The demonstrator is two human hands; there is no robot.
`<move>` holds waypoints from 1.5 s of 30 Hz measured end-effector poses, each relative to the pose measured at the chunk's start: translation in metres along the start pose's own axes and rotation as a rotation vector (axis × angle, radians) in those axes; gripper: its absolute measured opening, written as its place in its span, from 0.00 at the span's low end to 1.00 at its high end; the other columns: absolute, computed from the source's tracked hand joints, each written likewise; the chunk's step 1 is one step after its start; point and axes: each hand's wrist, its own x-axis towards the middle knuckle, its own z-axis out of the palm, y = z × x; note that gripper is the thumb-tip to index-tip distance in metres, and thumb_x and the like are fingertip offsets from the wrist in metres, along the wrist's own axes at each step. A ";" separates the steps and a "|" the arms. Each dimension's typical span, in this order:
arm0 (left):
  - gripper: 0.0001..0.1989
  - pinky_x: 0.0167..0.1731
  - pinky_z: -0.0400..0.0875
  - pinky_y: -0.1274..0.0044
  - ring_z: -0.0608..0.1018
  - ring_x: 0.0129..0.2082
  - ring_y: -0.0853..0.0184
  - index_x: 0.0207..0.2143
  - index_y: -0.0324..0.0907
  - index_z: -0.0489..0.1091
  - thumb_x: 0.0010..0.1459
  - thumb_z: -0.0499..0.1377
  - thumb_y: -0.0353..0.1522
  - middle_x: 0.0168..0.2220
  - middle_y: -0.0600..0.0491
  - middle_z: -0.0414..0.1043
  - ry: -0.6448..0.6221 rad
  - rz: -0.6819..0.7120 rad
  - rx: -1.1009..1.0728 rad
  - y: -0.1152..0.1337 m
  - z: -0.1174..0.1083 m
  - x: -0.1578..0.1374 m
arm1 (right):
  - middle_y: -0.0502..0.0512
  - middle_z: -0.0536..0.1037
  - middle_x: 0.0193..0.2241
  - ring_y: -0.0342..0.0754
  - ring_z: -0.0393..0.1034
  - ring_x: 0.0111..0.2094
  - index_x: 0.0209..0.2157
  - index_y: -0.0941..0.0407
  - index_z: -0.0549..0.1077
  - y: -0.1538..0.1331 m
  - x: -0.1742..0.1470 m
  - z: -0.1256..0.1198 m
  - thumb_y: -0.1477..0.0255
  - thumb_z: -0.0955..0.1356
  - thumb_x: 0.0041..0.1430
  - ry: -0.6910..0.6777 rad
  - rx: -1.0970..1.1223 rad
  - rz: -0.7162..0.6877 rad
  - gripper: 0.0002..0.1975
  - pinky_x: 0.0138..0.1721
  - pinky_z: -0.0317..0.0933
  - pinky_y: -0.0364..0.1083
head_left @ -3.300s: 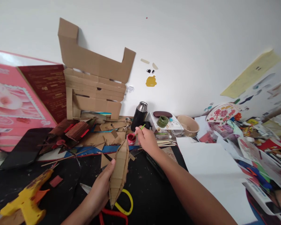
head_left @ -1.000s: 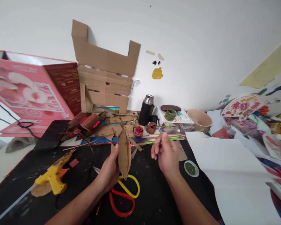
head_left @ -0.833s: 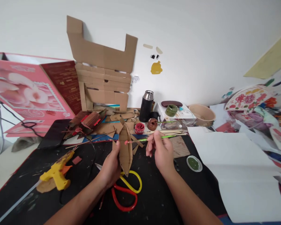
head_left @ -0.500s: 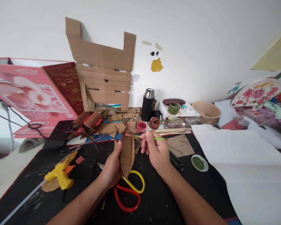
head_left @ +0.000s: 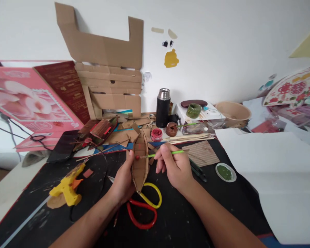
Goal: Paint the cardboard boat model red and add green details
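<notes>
My left hand [head_left: 124, 179] grips a small boat-shaped cardboard piece [head_left: 140, 168] by its left side, its open inside facing me. A red paint mark shows near its upper end. My right hand [head_left: 174, 167] is closed around a thin green paintbrush [head_left: 173, 152]. The brush's red-loaded tip is at the inner left part of the cardboard boat, near my left thumb. Below the boat lie scissors [head_left: 155, 210] with one yellow and one red handle. A jar of red paint [head_left: 156, 134] stands behind my right hand, beside a jar of brown paint [head_left: 172, 129].
A yellow glue gun [head_left: 69, 187] lies on the left of the black table. A black flask [head_left: 163, 110] stands at the back. To the right are corrugated cardboard [head_left: 203, 153], a lid with green paint [head_left: 226, 172] and white paper [head_left: 248, 158]. A brown model [head_left: 100, 129] sits behind left.
The brush tip has moved down and slightly left inside the cardboard boat, and a red mark now shows where it was. The camera view has shifted slightly.
</notes>
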 end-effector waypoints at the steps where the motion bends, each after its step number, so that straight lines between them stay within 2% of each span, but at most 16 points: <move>1: 0.27 0.44 0.83 0.66 0.89 0.43 0.48 0.60 0.39 0.81 0.69 0.63 0.48 0.41 0.42 0.89 -0.003 -0.006 -0.003 0.000 0.000 0.001 | 0.47 0.73 0.15 0.45 0.72 0.16 0.31 0.53 0.77 0.000 0.000 0.000 0.44 0.62 0.77 -0.009 0.012 0.008 0.31 0.17 0.59 0.41; 6: 0.27 0.43 0.83 0.66 0.89 0.42 0.49 0.57 0.34 0.81 0.72 0.60 0.47 0.40 0.39 0.88 0.016 -0.033 0.006 0.000 0.000 0.001 | 0.49 0.78 0.18 0.43 0.70 0.16 0.33 0.53 0.78 -0.001 0.005 -0.002 0.47 0.63 0.78 0.045 -0.030 -0.012 0.28 0.18 0.60 0.41; 10: 0.26 0.42 0.83 0.67 0.89 0.41 0.50 0.57 0.31 0.81 0.74 0.58 0.44 0.39 0.38 0.88 0.045 -0.036 0.050 0.000 0.003 -0.004 | 0.52 0.82 0.24 0.46 0.79 0.22 0.37 0.54 0.80 0.000 0.008 -0.005 0.47 0.65 0.77 0.108 -0.001 -0.026 0.26 0.18 0.61 0.40; 12: 0.25 0.43 0.83 0.67 0.89 0.41 0.50 0.58 0.31 0.81 0.76 0.55 0.42 0.40 0.38 0.88 0.046 -0.036 0.051 0.001 0.005 -0.005 | 0.52 0.82 0.24 0.46 0.80 0.23 0.37 0.53 0.79 0.000 0.008 -0.005 0.46 0.65 0.76 0.111 0.017 -0.022 0.27 0.19 0.62 0.40; 17: 0.27 0.46 0.83 0.65 0.89 0.41 0.49 0.60 0.35 0.81 0.75 0.56 0.45 0.42 0.39 0.88 -0.005 -0.066 0.015 0.001 0.004 -0.004 | 0.45 0.72 0.15 0.42 0.70 0.15 0.31 0.53 0.75 -0.004 0.003 0.002 0.43 0.63 0.75 0.022 0.060 0.028 0.31 0.17 0.59 0.39; 20: 0.28 0.47 0.83 0.64 0.89 0.40 0.49 0.61 0.35 0.80 0.75 0.55 0.47 0.42 0.38 0.88 -0.019 -0.064 -0.012 0.001 0.001 -0.001 | 0.43 0.67 0.13 0.42 0.68 0.13 0.30 0.53 0.74 -0.005 0.000 0.005 0.41 0.63 0.75 -0.067 0.116 0.069 0.32 0.16 0.57 0.39; 23: 0.26 0.47 0.83 0.64 0.89 0.39 0.50 0.62 0.36 0.80 0.76 0.54 0.44 0.42 0.40 0.88 -0.053 -0.047 -0.056 0.002 -0.001 0.000 | 0.42 0.66 0.13 0.42 0.67 0.13 0.30 0.53 0.73 -0.004 0.000 0.005 0.42 0.63 0.75 -0.128 0.125 0.105 0.32 0.16 0.56 0.39; 26: 0.26 0.46 0.84 0.65 0.89 0.38 0.52 0.62 0.35 0.79 0.78 0.52 0.42 0.41 0.39 0.88 -0.045 -0.039 -0.069 0.003 0.002 -0.002 | 0.44 0.71 0.15 0.43 0.70 0.14 0.32 0.54 0.74 -0.003 0.003 0.001 0.43 0.63 0.75 -0.095 0.072 0.117 0.31 0.17 0.57 0.39; 30: 0.27 0.45 0.84 0.67 0.90 0.39 0.53 0.62 0.32 0.78 0.79 0.49 0.41 0.38 0.39 0.88 0.061 -0.037 -0.019 0.006 0.010 -0.008 | 0.48 0.77 0.18 0.42 0.69 0.16 0.34 0.55 0.76 -0.004 0.008 -0.006 0.46 0.63 0.77 -0.001 -0.012 0.058 0.29 0.19 0.60 0.40; 37: 0.23 0.47 0.85 0.68 0.90 0.43 0.53 0.64 0.34 0.77 0.78 0.53 0.37 0.41 0.40 0.89 0.023 -0.034 -0.024 0.002 0.014 -0.012 | 0.50 0.82 0.23 0.41 0.70 0.18 0.37 0.54 0.78 -0.008 0.010 -0.013 0.52 0.62 0.81 0.078 -0.130 -0.050 0.24 0.21 0.60 0.40; 41: 0.23 0.48 0.85 0.67 0.90 0.42 0.52 0.63 0.33 0.78 0.78 0.53 0.37 0.40 0.40 0.89 0.060 0.019 -0.043 0.001 0.013 -0.009 | 0.47 0.76 0.18 0.44 0.74 0.19 0.34 0.53 0.76 -0.004 0.007 -0.011 0.49 0.62 0.80 0.019 -0.130 -0.032 0.27 0.21 0.61 0.40; 45: 0.24 0.48 0.85 0.66 0.91 0.41 0.52 0.63 0.34 0.78 0.77 0.52 0.37 0.41 0.40 0.89 0.026 0.039 -0.084 0.002 0.009 -0.005 | 0.43 0.68 0.13 0.42 0.70 0.15 0.32 0.53 0.73 -0.002 0.002 -0.005 0.46 0.61 0.79 -0.078 -0.026 0.042 0.29 0.19 0.59 0.40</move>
